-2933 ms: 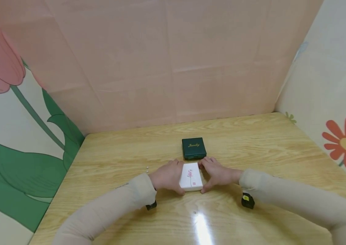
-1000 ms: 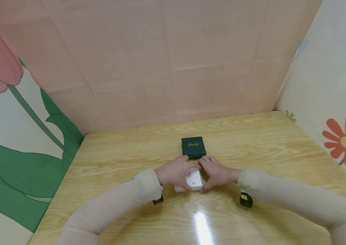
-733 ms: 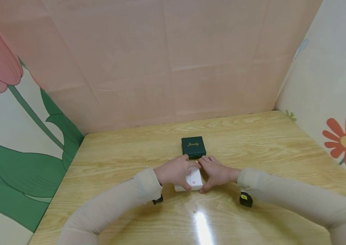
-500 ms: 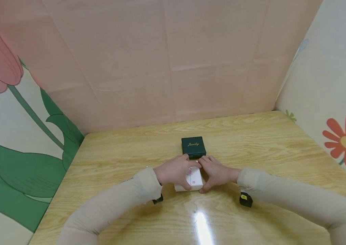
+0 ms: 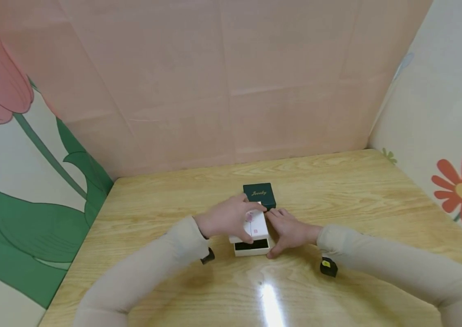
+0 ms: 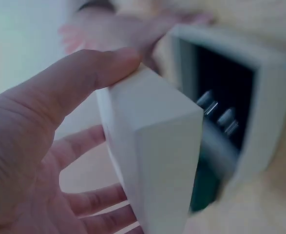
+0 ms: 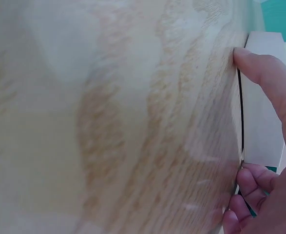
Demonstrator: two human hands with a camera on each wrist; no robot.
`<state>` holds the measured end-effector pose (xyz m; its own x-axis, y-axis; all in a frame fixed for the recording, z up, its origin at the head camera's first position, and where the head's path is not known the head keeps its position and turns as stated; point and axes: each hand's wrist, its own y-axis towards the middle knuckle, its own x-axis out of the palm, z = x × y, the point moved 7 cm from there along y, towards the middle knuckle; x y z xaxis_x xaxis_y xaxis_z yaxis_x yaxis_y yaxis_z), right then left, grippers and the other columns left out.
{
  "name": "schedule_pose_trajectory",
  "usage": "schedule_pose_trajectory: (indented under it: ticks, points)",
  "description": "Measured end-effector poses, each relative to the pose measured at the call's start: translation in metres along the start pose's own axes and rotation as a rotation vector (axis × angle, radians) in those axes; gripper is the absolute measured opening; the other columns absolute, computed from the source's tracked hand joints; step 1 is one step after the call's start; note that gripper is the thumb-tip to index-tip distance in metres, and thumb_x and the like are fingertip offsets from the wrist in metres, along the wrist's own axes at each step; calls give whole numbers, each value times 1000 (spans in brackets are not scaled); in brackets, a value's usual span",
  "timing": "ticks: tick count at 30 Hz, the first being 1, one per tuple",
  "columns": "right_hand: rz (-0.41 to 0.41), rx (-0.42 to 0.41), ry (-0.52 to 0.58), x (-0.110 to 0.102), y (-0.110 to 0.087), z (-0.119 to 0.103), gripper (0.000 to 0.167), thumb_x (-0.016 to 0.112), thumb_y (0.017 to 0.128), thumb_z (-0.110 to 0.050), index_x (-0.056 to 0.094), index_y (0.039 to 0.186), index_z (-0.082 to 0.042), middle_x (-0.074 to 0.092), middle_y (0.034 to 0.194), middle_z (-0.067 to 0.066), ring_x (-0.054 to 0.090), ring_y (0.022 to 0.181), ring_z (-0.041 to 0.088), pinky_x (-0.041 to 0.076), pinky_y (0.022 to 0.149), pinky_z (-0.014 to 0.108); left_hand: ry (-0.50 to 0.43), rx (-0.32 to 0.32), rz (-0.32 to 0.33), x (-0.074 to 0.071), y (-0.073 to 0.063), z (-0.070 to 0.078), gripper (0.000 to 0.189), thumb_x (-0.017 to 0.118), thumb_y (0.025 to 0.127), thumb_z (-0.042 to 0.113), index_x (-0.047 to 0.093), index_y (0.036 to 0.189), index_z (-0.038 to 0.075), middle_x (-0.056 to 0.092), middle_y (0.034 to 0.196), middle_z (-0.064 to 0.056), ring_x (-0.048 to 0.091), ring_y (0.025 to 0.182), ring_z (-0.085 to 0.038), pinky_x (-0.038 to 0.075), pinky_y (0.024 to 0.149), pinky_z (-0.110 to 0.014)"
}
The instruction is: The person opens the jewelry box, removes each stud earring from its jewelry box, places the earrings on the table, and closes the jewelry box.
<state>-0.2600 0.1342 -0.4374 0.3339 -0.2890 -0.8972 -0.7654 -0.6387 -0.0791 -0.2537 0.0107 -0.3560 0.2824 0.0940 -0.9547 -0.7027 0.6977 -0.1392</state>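
Observation:
My left hand [image 5: 227, 217] grips a white box lid [image 5: 258, 225] printed with a pink flower, its thumb on the near side in the head view. The lid hangs tilted just above the white box base [image 5: 252, 251]. In the left wrist view, the base [image 6: 274, 97] has a black inside with two small shiny pieces [image 6: 218, 112], too blurred to identify. My right hand [image 5: 290, 231] holds the base at its right side, thumb at the near corner and fingers at the far one. The right wrist view shows the thumb and fingers at the base's white wall [image 7: 262, 112].
Behind the white box lies a dark green box [image 5: 260, 193] with gold lettering, close to the fingers of both hands. The wooden table [image 5: 165, 195] meets a pink backdrop [image 5: 173, 91] at the back and flower-printed panels at the sides.
My left hand has moved from the box's left side to over its top, and has raised the lid off the base, baring the black inside. The right hand stays almost still.

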Motion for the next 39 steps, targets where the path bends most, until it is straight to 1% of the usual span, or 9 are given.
schedule_pose_trajectory:
  ticks: [4,8,13,16,21,26,32,35,39]
  points:
    - [35,-27,-30,0,0,-1,90,88,57,-52,50,123,-4,50,113,5,42,104,26,38,91,42,-83,-47,42,-36,-7,-21,84,86,70,36,45,144,29,48,132,-9,51,94,-18,48,74,-29]
    - [47,-33,-36,0,0,1,86,89,56,-50,50,118,-6,48,106,2,42,102,25,38,88,40,-214,-116,125,-70,-14,-55,91,84,72,30,37,149,20,48,137,-10,53,98,-21,49,77,-32]
    - [35,-17,-18,-1,0,3,84,89,56,-50,50,117,-7,48,106,1,41,102,25,38,88,41,-296,-206,248,-89,-19,-106,94,84,73,28,33,150,11,49,137,-13,52,103,-26,48,85,-40]
    - [31,-14,-16,-1,0,3,84,89,56,-50,50,117,-7,48,107,1,41,103,25,38,89,41,-330,-252,307,-83,-20,-135,98,85,73,26,30,151,8,42,144,-16,49,111,-29,44,95,-46]
    - [27,-20,-10,0,0,2,84,88,57,-51,50,117,-8,49,107,1,41,104,26,38,91,43,-248,-327,397,-56,-21,-181,103,86,71,25,25,152,2,35,149,-19,45,121,-32,36,107,-48]
    - [20,-18,-5,0,1,1,83,88,57,-51,50,116,-8,48,107,1,41,105,26,38,92,44,-154,-393,322,-22,-23,-215,104,86,70,29,26,151,2,40,144,-22,45,122,-35,37,105,-51]
    - [21,-13,-16,-1,1,1,82,89,56,-50,50,115,-9,49,107,1,42,105,26,38,92,44,-181,-461,142,8,-24,-230,108,87,68,39,28,151,5,40,147,-21,39,132,-40,35,106,-56]
    - [20,-12,-17,-1,1,1,82,89,56,-50,50,115,-9,49,107,1,42,105,26,38,92,44,-173,-454,95,13,-24,-229,108,87,67,42,29,150,4,38,148,-22,35,135,-41,32,108,-56]
    - [11,-7,-13,-1,2,2,82,89,57,-50,50,116,-9,49,107,1,42,106,26,38,92,44,-148,-448,58,16,-23,-223,105,86,68,43,31,148,2,42,144,-21,44,126,-35,38,104,-50]
